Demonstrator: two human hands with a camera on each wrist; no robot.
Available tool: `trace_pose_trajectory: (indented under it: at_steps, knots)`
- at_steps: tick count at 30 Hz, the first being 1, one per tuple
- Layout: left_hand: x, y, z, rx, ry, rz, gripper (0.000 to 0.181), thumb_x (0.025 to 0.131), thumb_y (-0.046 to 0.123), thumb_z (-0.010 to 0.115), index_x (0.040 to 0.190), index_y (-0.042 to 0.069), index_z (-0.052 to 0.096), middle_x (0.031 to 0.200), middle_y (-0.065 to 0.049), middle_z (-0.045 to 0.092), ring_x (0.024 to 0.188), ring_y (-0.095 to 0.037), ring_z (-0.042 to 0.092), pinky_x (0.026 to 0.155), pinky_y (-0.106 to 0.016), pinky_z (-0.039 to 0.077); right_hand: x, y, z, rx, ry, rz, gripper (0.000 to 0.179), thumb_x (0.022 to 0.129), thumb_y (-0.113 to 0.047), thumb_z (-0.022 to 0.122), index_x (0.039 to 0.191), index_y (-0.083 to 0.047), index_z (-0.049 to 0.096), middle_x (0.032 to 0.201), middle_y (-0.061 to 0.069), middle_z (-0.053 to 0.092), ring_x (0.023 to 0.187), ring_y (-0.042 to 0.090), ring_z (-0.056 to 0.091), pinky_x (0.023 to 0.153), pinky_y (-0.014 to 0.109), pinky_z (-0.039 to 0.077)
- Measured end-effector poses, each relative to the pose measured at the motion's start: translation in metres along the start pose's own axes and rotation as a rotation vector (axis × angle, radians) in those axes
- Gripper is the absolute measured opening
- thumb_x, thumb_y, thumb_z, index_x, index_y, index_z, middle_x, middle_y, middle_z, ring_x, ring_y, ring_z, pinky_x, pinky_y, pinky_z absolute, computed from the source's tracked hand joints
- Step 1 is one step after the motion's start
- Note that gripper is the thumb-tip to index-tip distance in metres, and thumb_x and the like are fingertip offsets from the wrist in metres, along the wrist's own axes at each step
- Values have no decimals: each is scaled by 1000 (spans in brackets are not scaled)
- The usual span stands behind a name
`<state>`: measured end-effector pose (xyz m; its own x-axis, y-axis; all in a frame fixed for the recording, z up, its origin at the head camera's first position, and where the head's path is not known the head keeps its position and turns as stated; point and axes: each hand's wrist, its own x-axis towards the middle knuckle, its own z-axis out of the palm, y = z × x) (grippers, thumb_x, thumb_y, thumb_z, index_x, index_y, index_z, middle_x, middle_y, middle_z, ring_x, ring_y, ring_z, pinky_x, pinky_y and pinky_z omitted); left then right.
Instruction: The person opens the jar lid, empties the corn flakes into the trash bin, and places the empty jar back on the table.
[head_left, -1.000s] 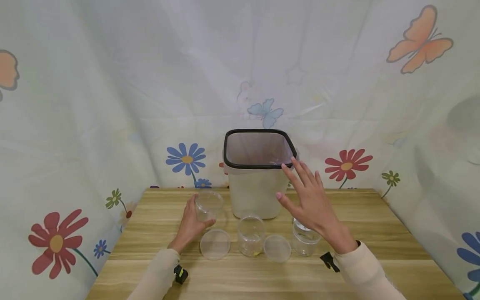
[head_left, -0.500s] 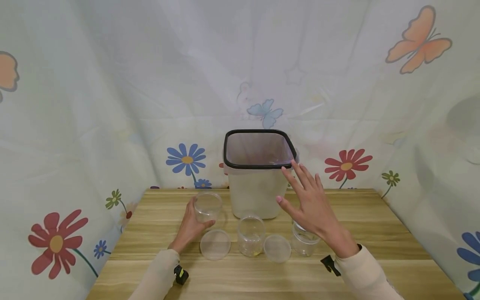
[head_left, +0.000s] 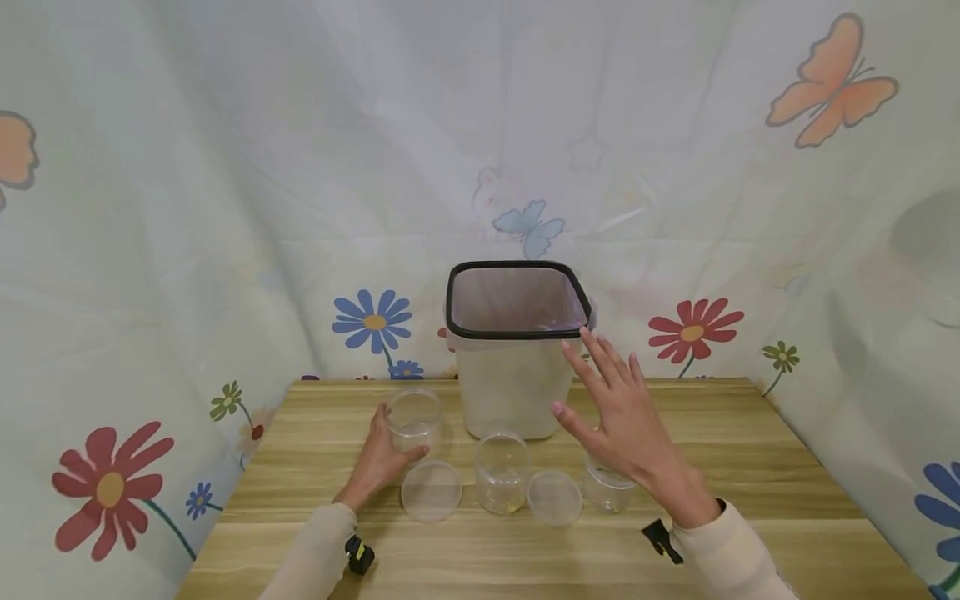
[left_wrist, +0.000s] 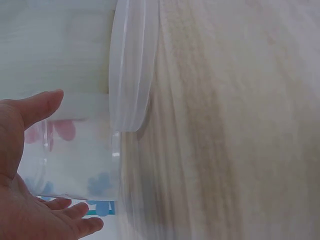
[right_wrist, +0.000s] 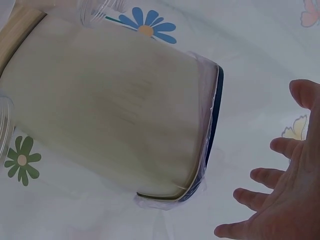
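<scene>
My left hand grips a clear round plastic jar at the left, thumb on the near side and fingers round the far side. In the left wrist view the jar stands between thumb and fingers. A clear disc lid lies just in front of it. My right hand is raised with fingers spread, holding nothing, its fingertips overlapping the front right rim of a pale bin. Below that hand, a second clear jar is partly hidden.
Between the hands stands another clear jar with a small yellowish bit at its base, beside a second disc lid. The black-rimmed bin has a thin clear liner and stands at the table's back, before a flowered curtain.
My left hand and its jar have shifted slightly left. The right hand has sunk a little, still spread. Lids, bin and the other jars stay where they were.
</scene>
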<state>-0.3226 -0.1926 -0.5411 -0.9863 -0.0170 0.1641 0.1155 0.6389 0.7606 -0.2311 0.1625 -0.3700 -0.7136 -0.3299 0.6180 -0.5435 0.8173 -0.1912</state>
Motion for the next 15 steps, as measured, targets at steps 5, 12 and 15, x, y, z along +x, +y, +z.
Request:
trace_pose_trajectory:
  at_steps: [5, 12, 15]
  knots:
    - [-3, 3, -8, -5, 0, -8, 114, 78, 40, 80, 155, -1, 6, 158, -31, 18, 140, -51, 31, 111, -64, 32, -2, -4, 0, 13, 2, -1, 77, 90, -45, 63, 156, -27, 29, 165, 7, 20, 152, 34, 18, 119, 67, 8]
    - [-3, 13, -16, -1, 20, 47, 114, 78, 40, 80, 156, 0, 6, 160, -29, 15, 144, -49, 27, 113, -62, 30, -4, -5, -1, 23, 10, -7, 76, 90, -45, 63, 155, -25, 30, 165, 6, 20, 152, 33, 17, 118, 68, 8]
    - [-3, 23, -20, 16, 29, 82, 114, 79, 41, 80, 156, 2, 6, 161, -27, 13, 146, -47, 23, 115, -61, 29, -5, -5, -2, 24, 16, -6, 76, 90, -44, 63, 155, -26, 30, 166, 4, 18, 152, 33, 17, 118, 68, 8]
